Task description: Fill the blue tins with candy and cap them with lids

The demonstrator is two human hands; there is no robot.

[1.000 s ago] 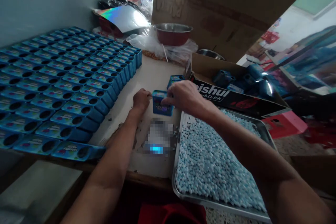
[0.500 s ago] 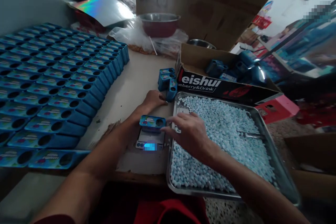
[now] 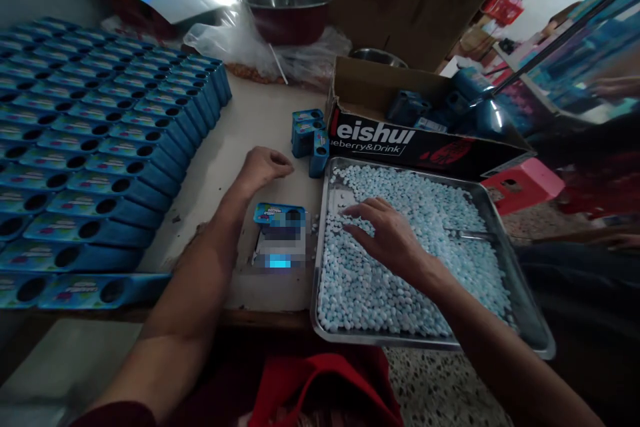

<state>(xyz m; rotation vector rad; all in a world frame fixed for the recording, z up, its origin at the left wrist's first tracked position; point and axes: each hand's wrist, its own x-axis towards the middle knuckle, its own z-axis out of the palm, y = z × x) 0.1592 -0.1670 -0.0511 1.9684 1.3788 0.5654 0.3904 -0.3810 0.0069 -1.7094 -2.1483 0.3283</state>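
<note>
My right hand (image 3: pixel 387 233) hovers over the left part of a metal tray (image 3: pixel 543 320) heaped with small pale-blue tablets (image 3: pixel 380 300). Its thumb and fingers are apart, with nothing visible between them. Over the tabletop, beyond the scale, my left hand (image 3: pixel 267 168) is closed, its fingertips pressed together. Whether anything tiny sits in that pinch is hidden. A blue plastic box with a dark round opening (image 3: pixel 270 212) lies on a small digital scale (image 3: pixel 265 240) with a lit display. Several blue boxes (image 3: pixel 319 153) stand upright to the right of my left hand.
Rows of blue boxes (image 3: pixel 100 180) cover the table's left side. A black carton (image 3: pixel 425 140) behind the tray holds more boxes. Farther back are a red bowl (image 3: pixel 290 20) and plastic bags (image 3: pixel 215 43). A metal utensil (image 3: pixel 470 235) lies among the tablets. Another person's hand (image 3: pixel 617 87) shows at right.
My left hand has drawn away from the standing blue boxes, leftward. My right hand has left the box on the scale and moved right over the tablets. The view has shifted slightly.
</note>
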